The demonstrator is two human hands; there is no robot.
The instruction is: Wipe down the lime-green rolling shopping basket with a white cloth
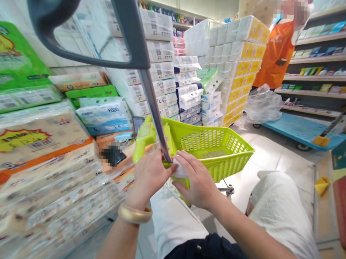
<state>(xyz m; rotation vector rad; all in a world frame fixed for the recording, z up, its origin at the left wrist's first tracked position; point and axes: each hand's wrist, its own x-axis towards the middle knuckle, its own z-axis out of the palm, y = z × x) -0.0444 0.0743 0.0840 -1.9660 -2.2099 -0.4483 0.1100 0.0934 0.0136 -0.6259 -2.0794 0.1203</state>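
A lime-green shopping cart (235, 158) with a perforated basket stands in front of my knees. From its near side a metal pole (153, 101) rises to a dark grey loop handle (136, 46). My left hand (149, 174), with a gold bangle on the wrist, is closed at the foot of the pole; its fingertips are partly hidden. Its thumb points at a crumpled white wipe (181, 170). My right hand (197, 181) presses this wipe against the cart's rim beside the pole, fingers bent over it. Whether it is cloth or paper I cannot tell.
Packs of tissue paper (39, 134) are piled at the left, with taller stacks (240, 67) behind the cart. A person in an orange apron (277, 53) stands near the shelves (324, 60). A blue platform trolley (294, 130) and cardboard boxes (325, 218) are at the right.
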